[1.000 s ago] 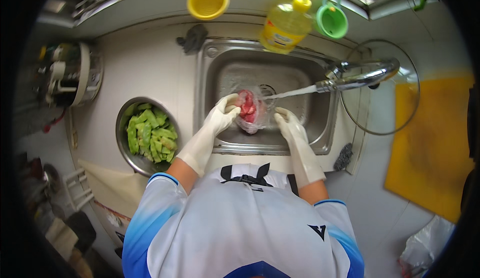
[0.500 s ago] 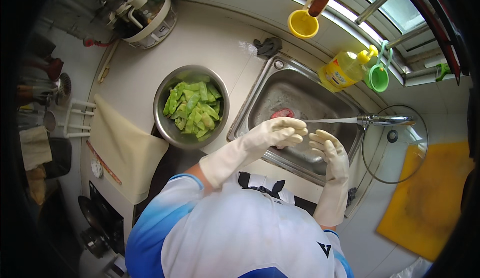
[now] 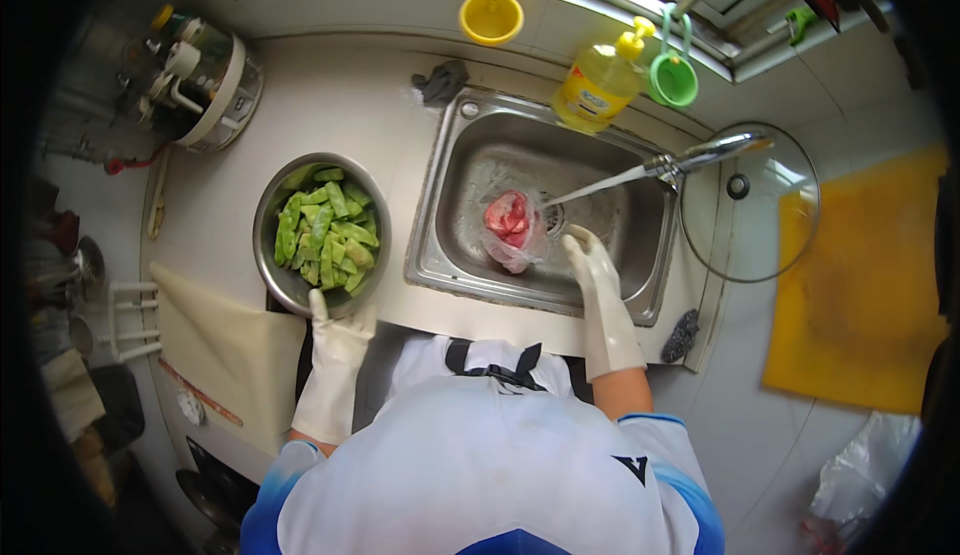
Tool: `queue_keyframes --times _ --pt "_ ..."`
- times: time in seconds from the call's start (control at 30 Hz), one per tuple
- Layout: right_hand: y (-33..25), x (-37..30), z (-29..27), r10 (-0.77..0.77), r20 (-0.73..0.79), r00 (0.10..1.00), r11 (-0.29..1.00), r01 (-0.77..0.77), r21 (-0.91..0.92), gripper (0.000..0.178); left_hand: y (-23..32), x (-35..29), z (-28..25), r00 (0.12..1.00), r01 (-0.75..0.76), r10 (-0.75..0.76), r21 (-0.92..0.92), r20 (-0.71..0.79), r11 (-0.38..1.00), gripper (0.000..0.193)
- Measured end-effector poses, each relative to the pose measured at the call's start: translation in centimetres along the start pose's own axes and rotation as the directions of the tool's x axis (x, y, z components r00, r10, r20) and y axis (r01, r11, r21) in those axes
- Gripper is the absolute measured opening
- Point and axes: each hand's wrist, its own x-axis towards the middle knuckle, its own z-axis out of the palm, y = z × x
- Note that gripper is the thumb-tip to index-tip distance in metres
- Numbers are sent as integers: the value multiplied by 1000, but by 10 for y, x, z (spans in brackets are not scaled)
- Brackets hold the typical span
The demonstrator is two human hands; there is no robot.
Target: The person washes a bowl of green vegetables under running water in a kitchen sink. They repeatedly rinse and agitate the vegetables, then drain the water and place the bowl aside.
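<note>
Round stainless-steel bowl (image 3: 291, 284) of cut green pods (image 3: 328, 233) is sitting left of the steel sink (image 3: 622, 227); your left hand (image 3: 341, 337), just moved from there, is meeting its near rim, grip unclear. Your right hand (image 3: 594, 267), fingers parted, is hovering, so plastic-wrapped red meat (image 3: 511, 217) is lying untouched.

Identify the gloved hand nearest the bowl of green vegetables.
The left hand, with its thumb at the near edge of the metal bowl; the right hand is over the sink.
</note>
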Motion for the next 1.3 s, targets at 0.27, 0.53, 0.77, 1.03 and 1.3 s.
queue_keyframes --times 0.27,0.53,0.77,1.03,1.3 --pt "-54 18 58 21 -68 997 994 -28 -102 80 11 3 -28 895 -202 441 944 70 261 48" --pt "74 119 137 3 184 983 926 -73 370 92 27 -33 30 739 -400 342 787 580 -470 28" --pt "11 91 161 -206 423 882 756 -130 641 96 -29 9 130 941 -338 146 806 306 487 39" --pt "18 -10 -26 -131 328 936 263 -286 921 80 -131 134 140 979 -11 -201 997 27 78 41" --pt "77 34 -38 332 -84 940 652 -164 740 45 -218 182 134 924 107 -382 957 4 269 37"
